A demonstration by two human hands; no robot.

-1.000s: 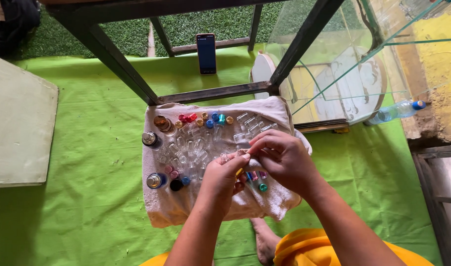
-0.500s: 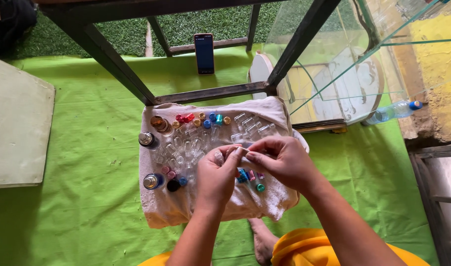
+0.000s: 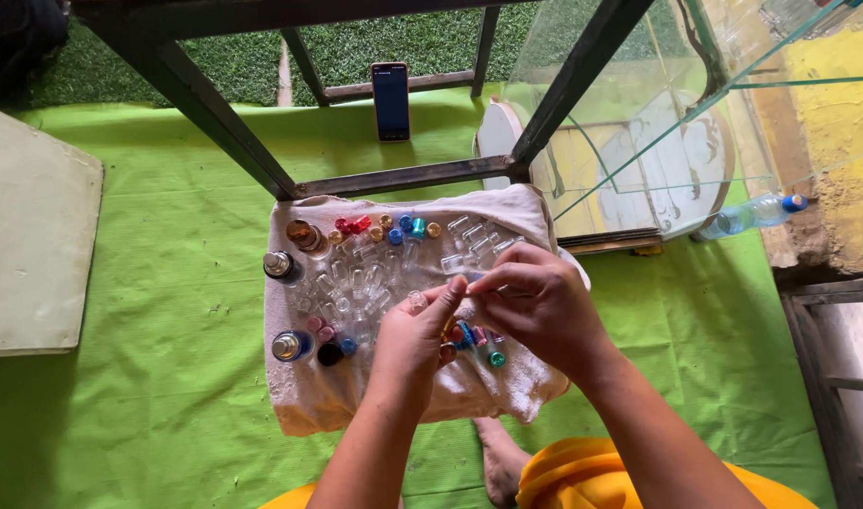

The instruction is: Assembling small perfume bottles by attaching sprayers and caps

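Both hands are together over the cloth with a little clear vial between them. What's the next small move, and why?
Probably seat the piece pinched in the right hand onto the small clear vial at the left hand fingertips. The two hands meet above the white cloth, and the loose coloured caps lie apart from the hands.

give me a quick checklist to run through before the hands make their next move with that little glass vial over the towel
1. Left hand holds small clear vial at its fingertips: ok.
2. Right hand pinches something at the vial's top: cannot tell what.
3. Both hands are above the white towel: ok.
4. Coloured caps and spare vials lie on the towel: ok.
5. Phone lies apart from the work: ok.
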